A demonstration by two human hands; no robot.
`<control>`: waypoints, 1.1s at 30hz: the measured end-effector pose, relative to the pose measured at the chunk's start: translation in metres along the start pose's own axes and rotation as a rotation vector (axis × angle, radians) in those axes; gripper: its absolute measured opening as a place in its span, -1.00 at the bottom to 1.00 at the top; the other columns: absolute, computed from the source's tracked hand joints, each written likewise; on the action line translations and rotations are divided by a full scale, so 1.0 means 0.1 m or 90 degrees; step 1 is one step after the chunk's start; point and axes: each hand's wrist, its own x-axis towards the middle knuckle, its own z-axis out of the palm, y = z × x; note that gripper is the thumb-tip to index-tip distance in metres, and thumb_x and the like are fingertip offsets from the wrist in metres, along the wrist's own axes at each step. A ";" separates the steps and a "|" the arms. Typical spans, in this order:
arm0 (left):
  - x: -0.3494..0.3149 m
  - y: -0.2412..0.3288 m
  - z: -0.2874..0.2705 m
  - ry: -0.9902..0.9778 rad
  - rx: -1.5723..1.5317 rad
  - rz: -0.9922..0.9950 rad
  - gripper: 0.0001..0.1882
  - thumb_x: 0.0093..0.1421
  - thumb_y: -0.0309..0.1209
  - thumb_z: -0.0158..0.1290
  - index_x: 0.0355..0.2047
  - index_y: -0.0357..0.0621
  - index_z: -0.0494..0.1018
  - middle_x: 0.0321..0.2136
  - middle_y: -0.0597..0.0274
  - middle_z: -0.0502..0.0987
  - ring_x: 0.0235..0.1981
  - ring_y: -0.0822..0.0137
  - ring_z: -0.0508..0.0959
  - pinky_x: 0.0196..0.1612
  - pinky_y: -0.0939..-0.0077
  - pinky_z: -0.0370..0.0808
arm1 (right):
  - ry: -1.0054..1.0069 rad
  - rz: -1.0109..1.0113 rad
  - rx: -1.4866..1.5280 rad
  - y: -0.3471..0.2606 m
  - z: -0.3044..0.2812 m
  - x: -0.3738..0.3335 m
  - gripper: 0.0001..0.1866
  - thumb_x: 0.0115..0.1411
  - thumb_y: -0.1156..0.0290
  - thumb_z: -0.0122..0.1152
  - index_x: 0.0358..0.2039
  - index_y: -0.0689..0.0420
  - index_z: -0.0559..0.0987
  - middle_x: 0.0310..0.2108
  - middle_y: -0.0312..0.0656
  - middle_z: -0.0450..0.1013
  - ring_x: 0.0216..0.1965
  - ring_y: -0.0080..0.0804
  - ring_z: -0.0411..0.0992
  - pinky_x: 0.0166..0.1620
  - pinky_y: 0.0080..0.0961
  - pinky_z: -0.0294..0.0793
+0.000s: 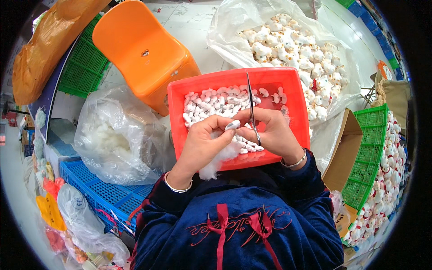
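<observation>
While left hand [201, 143] pinches white piece [232, 125], fluff [219, 160] at seven o'clock, right hand [277, 133] holds metal tool [250, 99]; likely stuffing step, next move calling for steady piece.

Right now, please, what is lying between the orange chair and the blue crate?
In the head view, a clear plastic bag with white fluff inside lies between the orange chair and the blue crate.
</observation>
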 end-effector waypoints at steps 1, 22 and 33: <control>0.00 0.01 0.01 -0.007 -0.007 -0.009 -0.80 0.30 -0.52 0.20 -0.08 -0.30 0.59 -0.20 0.29 0.67 -0.15 0.54 0.59 -0.04 0.58 0.53 | -0.006 -0.006 -0.001 0.00 0.00 0.01 -0.75 0.20 0.39 0.45 -0.17 0.25 0.69 -0.39 -0.23 0.64 -0.31 -0.56 0.57 -0.18 -0.55 0.54; 0.07 0.13 -0.36 0.112 0.198 0.051 -0.69 0.29 -0.51 0.20 0.04 -0.31 0.59 -0.47 0.44 0.54 -0.42 0.63 0.48 -0.31 0.68 0.44 | 0.138 0.105 -0.146 -0.05 -0.96 -0.23 -0.76 0.11 0.42 0.53 -0.30 0.24 0.63 -0.43 -0.32 0.54 -0.39 -0.65 0.44 -0.26 -0.58 0.44; 0.03 0.03 -0.60 0.241 -0.022 0.177 -0.85 0.42 -0.49 0.08 -0.14 -0.32 0.59 -0.53 0.44 0.48 -0.52 0.66 0.38 -0.43 0.75 0.27 | -0.126 0.161 -0.783 -0.39 -1.29 -0.12 -0.73 -0.08 0.55 0.42 -0.31 0.18 0.60 -0.32 -0.07 0.58 -0.17 -0.13 0.52 -0.10 -0.21 0.50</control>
